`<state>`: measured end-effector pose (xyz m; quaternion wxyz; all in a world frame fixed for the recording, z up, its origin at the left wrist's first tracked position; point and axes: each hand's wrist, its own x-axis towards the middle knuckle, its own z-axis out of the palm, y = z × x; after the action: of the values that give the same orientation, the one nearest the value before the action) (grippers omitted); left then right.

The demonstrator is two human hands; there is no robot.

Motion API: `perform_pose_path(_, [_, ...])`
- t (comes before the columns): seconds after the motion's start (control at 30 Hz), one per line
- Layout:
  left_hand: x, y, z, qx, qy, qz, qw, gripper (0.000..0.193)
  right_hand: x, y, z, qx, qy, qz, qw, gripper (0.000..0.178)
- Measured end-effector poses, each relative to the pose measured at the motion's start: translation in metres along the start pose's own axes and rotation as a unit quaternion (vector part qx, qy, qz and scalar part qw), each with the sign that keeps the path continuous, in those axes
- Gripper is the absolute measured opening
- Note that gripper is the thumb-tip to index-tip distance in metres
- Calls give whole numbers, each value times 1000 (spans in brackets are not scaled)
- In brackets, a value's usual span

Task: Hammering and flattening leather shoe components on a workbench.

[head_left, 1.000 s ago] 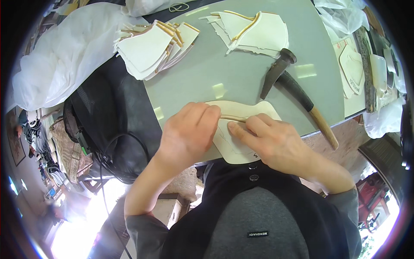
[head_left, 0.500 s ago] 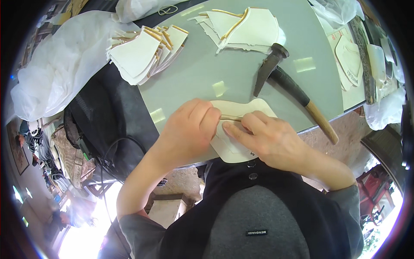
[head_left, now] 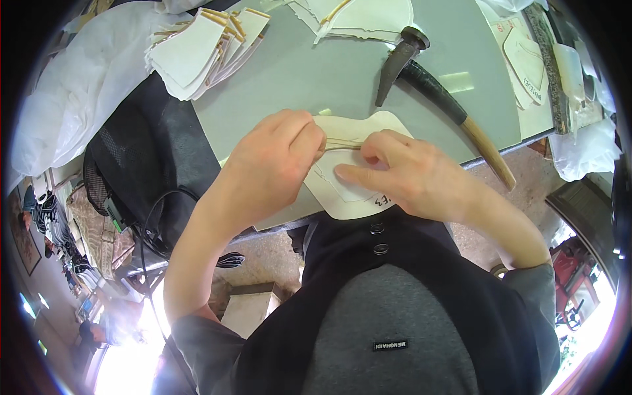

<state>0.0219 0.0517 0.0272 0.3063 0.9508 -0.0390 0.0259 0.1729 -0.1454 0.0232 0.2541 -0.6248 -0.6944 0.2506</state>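
A flat cream pattern piece (head_left: 352,204) with dark lettering lies at the near edge of the table, under both my hands. Across it runs a thin tan strip (head_left: 341,144); I cannot tell whether it is loose or the edge of a piece. My left hand (head_left: 275,158) is closed, its fingertips on the strip's left end and partly hidden. My right hand (head_left: 418,171) has curled fingers at the strip's right end, with the thumb stretched out over the cream piece. Beyond my right hand lies a hammer (head_left: 431,92) with a dark head and a black-and-wood handle.
A stack of white pieces with tan edges (head_left: 191,52) sits at the far left, more white pieces (head_left: 372,16) at the far middle. A white plastic bag (head_left: 72,99) and black bag (head_left: 145,145) lie left. Cream templates (head_left: 525,62) lie at right on the grey-green table (head_left: 296,72).
The whole view has shifted, so the table things sit higher in the picture. My right thumb has moved away from the strip, and more of the strip shows between my hands.
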Motion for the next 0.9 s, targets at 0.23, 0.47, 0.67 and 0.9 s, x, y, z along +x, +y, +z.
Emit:
perform_pose_path(0.23, [1, 5, 2, -7, 17, -11, 1000, 17, -1, 6, -5, 3, -37, -56, 998, 37])
perform_pose_path(0.47, [-1, 2, 9, 1, 45, -23, 999, 14, -2, 10, -4, -13, -55, -86, 995, 50])
perform_pose_path(0.67, [2, 7, 8, 42, 34, -30, 998, 12, -3, 0, 2, 4, 6, -9, 1000, 41])
perform_pose_path(0.9, [5, 14, 8, 171, 2, 29, 985, 14, -2, 0, -1, 16, -3, -19, 1000, 41])
